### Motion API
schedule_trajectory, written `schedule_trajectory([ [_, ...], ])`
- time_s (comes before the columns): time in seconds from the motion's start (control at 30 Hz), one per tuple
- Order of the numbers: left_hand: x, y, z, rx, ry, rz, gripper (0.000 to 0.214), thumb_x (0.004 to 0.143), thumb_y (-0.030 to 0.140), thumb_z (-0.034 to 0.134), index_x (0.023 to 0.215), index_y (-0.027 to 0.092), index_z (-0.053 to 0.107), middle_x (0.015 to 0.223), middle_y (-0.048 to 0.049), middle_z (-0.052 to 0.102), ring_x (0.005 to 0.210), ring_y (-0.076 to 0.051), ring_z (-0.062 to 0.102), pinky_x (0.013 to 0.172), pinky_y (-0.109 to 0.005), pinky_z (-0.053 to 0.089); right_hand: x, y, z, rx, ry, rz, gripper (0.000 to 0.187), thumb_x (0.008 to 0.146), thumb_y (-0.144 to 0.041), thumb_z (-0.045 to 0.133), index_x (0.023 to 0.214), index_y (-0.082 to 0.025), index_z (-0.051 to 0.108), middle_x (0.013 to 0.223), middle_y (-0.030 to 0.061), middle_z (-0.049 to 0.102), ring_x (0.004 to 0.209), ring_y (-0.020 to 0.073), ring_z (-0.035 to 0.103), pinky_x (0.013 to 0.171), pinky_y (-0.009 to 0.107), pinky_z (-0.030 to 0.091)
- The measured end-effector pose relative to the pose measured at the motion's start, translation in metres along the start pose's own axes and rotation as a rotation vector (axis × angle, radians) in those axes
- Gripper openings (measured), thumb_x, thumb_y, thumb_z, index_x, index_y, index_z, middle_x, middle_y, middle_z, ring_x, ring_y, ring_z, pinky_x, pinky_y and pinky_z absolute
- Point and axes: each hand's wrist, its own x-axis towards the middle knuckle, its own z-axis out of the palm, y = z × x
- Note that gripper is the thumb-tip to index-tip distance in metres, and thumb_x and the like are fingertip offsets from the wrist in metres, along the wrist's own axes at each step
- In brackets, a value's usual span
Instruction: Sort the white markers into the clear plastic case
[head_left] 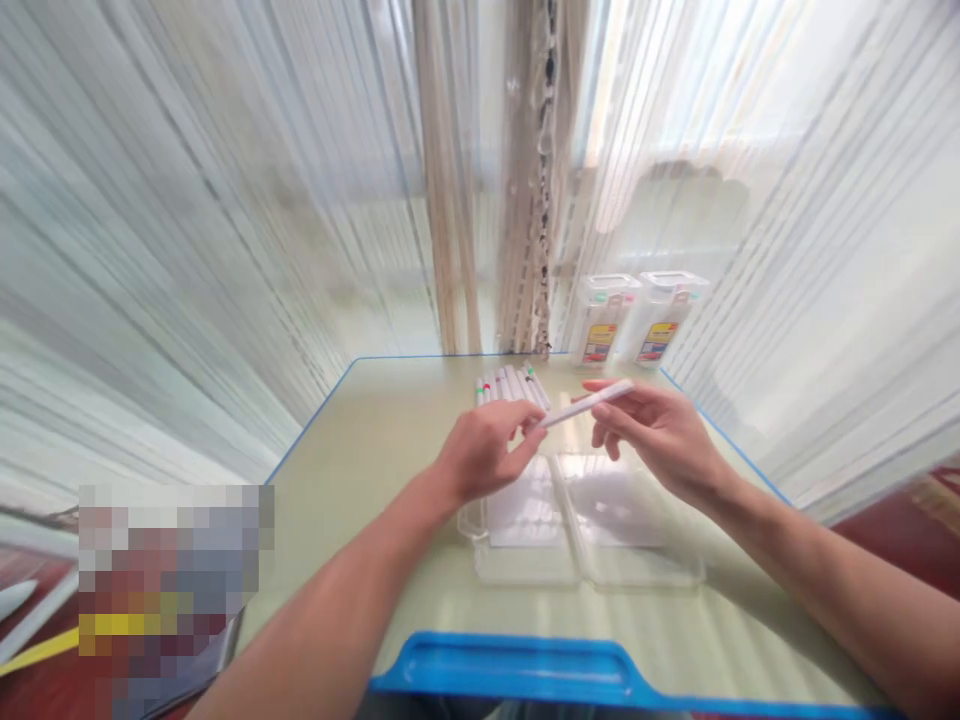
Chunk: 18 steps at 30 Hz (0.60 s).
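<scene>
A white marker pen [589, 403] is held over the small table between both hands. My right hand [660, 435] grips its upper part with fingers and thumb. My left hand [484, 450] pinches the pen's lower end with fingers closed. Right under the hands lies an open clear plastic case [585, 520], both halves flat on the table. Behind the hands, a row of several white markers [510, 385] with coloured tips lies on the tabletop.
Two upright clear plastic boxes [634, 318] with yellow labels stand at the table's back right. The pale table [360, 450] has a blue rim and a blue handle at its near edge. Sheer curtains hang all around.
</scene>
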Motion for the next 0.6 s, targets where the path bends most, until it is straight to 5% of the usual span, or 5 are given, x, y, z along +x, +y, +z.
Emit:
schedule_trajectory([
  [0.13, 0.001, 0.009, 0.007, -0.054, -0.023, 0.08, 0.018, 0.096, 0.031, 0.057, 0.102, 0.018, 0.069, 0.089, -0.0056, 0.076, 0.076, -0.017, 0.067, 0.07, -0.029, 0.048, -0.01, -0.006, 0.007, -0.128, -0.098, -0.073, 0.028, 0.087, -0.048, 0.075, 0.093, -0.021, 0.077, 0.069, 0.0061, 0.07, 0.053, 0.0169, 0.06, 0.043, 0.029, 0.051],
  [0.27, 0.003, 0.015, 0.005, -0.157, 0.062, 0.068, 0.032, 0.09, 0.049, 0.066, 0.091, 0.018, 0.067, 0.084, -0.0061, 0.073, 0.076, -0.017, 0.066, 0.073, -0.031, 0.049, -0.016, -0.006, 0.002, -0.341, -0.069, -0.181, 0.028, 0.099, -0.048, 0.058, 0.101, -0.023, 0.071, 0.091, 0.0091, 0.074, 0.067, 0.0185, 0.064, 0.059, 0.031, 0.055],
  [0.47, 0.005, 0.019, 0.003, -0.55, 0.061, -0.12, 0.042, 0.087, 0.044, 0.07, 0.119, 0.017, 0.062, 0.069, 0.0015, 0.063, 0.058, -0.01, 0.053, 0.056, -0.023, 0.043, -0.017, -0.01, 0.002, -0.707, -0.254, -0.333, 0.034, 0.103, -0.047, 0.047, 0.088, -0.022, 0.066, 0.056, 0.0, 0.057, 0.045, 0.013, 0.049, 0.047, 0.027, 0.039],
  [0.6, 0.004, 0.018, 0.008, -0.67, 0.064, -0.192, 0.02, 0.09, 0.035, 0.066, 0.094, 0.016, 0.068, 0.073, -0.003, 0.067, 0.063, -0.011, 0.059, 0.058, -0.023, 0.045, -0.014, -0.012, 0.009, -0.728, -0.265, -0.307, 0.039, 0.103, -0.047, 0.046, 0.089, -0.02, 0.069, 0.06, 0.0015, 0.061, 0.051, 0.0133, 0.054, 0.051, 0.026, 0.04],
])
